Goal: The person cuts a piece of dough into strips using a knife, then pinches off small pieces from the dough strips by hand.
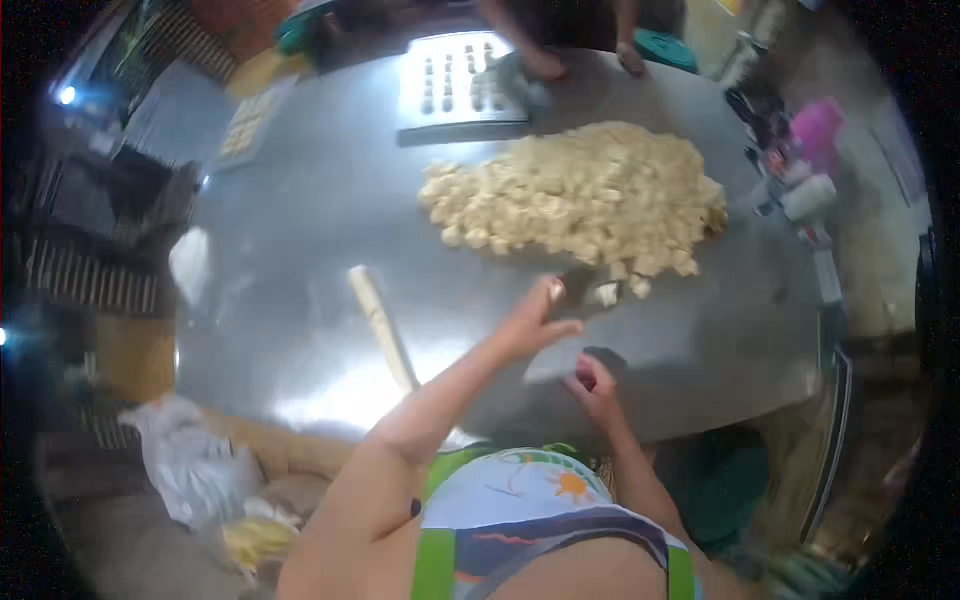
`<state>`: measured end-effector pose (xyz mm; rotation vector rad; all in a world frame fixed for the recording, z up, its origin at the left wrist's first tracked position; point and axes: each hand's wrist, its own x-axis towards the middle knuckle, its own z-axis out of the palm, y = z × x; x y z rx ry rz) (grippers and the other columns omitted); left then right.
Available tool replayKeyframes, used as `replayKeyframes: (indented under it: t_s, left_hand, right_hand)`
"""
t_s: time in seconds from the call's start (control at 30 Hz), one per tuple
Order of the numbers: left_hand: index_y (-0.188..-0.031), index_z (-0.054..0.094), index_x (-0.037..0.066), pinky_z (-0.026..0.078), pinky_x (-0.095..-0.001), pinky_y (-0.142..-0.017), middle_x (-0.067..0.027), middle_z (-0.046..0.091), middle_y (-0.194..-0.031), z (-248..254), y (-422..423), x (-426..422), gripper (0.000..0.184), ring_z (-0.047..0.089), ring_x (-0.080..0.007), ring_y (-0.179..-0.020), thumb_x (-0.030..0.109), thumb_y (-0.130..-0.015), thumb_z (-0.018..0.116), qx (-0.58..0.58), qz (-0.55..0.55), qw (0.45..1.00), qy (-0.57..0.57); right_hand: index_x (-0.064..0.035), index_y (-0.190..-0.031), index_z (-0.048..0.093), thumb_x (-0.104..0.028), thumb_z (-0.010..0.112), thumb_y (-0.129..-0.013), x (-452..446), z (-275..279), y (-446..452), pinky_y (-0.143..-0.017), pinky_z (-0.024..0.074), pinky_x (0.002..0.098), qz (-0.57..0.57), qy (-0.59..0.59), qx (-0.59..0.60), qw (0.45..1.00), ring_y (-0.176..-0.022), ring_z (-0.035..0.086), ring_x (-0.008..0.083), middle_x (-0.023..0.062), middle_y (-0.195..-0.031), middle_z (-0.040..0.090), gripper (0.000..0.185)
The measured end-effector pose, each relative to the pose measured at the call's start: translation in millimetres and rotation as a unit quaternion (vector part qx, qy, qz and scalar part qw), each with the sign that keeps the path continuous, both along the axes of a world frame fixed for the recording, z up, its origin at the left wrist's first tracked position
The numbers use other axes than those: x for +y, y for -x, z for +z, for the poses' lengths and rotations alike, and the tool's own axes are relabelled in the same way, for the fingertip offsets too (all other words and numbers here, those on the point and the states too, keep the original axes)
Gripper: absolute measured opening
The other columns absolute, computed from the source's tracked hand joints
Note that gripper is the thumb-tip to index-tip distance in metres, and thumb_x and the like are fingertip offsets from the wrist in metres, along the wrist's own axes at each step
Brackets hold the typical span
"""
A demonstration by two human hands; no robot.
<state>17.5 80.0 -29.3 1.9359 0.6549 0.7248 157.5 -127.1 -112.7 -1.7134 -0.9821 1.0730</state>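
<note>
My left hand (538, 322) reaches over the metal table with its fingers stretched out and thumb apart. Just beyond its fingertips lies a small pale dough piece (608, 293), at the near edge of a big heap of cut dough pieces (590, 195). Closer to my body, my right hand (597, 390) has its fingers curled in; a dark patch and a pale flat shape show beside it, too blurred to tell what it holds. A long roll of dough (382, 325) lies on the table to the left of my left arm.
At the far side a tray (464, 128) holds rows of small pieces, and another person's hand (545, 65) is beside it. A white bundle (190, 265) sits at the table's left edge. Plastic bags (190, 465) lie below it. Pink and white items (815, 140) stand off the right edge.
</note>
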Motion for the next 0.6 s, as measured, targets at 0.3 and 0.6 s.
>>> replayKeyframes:
  t_s: [0.3,0.6]
  left_hand:
    - [-0.123,0.051,0.0,0.043,-0.0464,-0.097,-0.0215,0.056,-0.119,-72,252,140,0.062,0.052,-0.0374,-0.116,0.035,-0.078,0.074,0.376,0.399,0.822,-0.155]
    - [-0.12,0.045,0.006,0.052,-0.0367,-0.077,-0.0152,0.062,-0.105,33,113,18,0.056,0.064,-0.0266,-0.091,0.003,-0.072,0.073,0.017,0.095,0.994,0.045]
  right_hand:
    - [-0.0028,-0.12,0.06,-0.019,0.073,-0.082,35,41,69,-0.079,0.0532,0.0333,0.196,0.007,-0.178,0.964,-0.089,0.065,0.0204,0.0134,-0.107,0.065,0.043]
    - [-0.0017,-0.118,0.06,-0.019,0.072,-0.085,78,137,76,-0.075,0.0509,0.0307,0.029,-0.088,-0.045,0.995,-0.087,0.062,0.0165,0.0116,-0.101,0.062,0.039]
